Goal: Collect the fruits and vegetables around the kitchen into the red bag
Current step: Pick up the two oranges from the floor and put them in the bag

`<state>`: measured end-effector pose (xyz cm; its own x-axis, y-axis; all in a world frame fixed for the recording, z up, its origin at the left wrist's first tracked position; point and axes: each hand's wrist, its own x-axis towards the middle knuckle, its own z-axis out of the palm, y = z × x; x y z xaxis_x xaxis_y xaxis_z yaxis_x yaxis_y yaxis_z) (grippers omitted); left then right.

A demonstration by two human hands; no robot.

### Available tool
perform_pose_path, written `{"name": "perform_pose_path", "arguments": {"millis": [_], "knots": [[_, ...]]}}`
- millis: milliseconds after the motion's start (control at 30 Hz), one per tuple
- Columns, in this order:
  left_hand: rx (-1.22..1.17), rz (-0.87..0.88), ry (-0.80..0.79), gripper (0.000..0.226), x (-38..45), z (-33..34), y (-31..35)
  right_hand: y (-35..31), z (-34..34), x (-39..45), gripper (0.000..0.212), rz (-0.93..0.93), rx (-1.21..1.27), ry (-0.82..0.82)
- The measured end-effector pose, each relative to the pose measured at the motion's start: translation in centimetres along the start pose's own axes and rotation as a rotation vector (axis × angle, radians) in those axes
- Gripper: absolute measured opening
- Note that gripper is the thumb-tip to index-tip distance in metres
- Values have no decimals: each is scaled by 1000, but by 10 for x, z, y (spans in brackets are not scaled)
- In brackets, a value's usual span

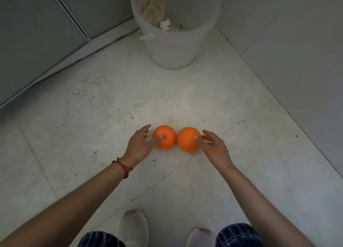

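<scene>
Two oranges sit touching on the floor; her left hand point(139, 143) and right hand point(213, 146) spread loosely, thumbs seemingly brushing the left orange point(165, 135) and right orange point(187, 141), nothing grasped

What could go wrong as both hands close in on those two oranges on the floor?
The left orange and right orange sit side by side, touching or nearly so; nudging one may roll the other across the smooth tiled floor. The left hand and right hand are open, thumbs barely on top, so either fruit could slip. No red bag is visible.
</scene>
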<state>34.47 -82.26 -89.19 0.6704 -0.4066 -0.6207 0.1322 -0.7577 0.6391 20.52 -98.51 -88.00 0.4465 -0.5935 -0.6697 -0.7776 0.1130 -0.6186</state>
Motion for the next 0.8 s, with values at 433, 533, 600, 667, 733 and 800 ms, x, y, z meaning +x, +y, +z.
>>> {"name": "perform_pose_path", "arguments": {"millis": [433, 533, 600, 667, 733, 800], "knots": [[-328, -153, 20, 49, 25, 27, -4, 16, 24, 30, 60, 68, 187, 14], [-378, -191, -5, 49, 22, 25, -3, 16, 23, 29, 62, 78, 191, -1], [-409, -210, -9, 49, 18, 24, -2, 15, 22, 24, 61, 73, 196, -7], [-443, -226, -16, 46, 15, 21, 0, 13, 19, 20, 57, 76, 211, -6], [-472, -235, -20, 43, 9, 17, 3, 9, 14, 13, 53, 82, 244, -16], [-503, -239, -28, 44, 0, 11, 8, 2, 8, 2, 52, 84, 275, -27]]}}
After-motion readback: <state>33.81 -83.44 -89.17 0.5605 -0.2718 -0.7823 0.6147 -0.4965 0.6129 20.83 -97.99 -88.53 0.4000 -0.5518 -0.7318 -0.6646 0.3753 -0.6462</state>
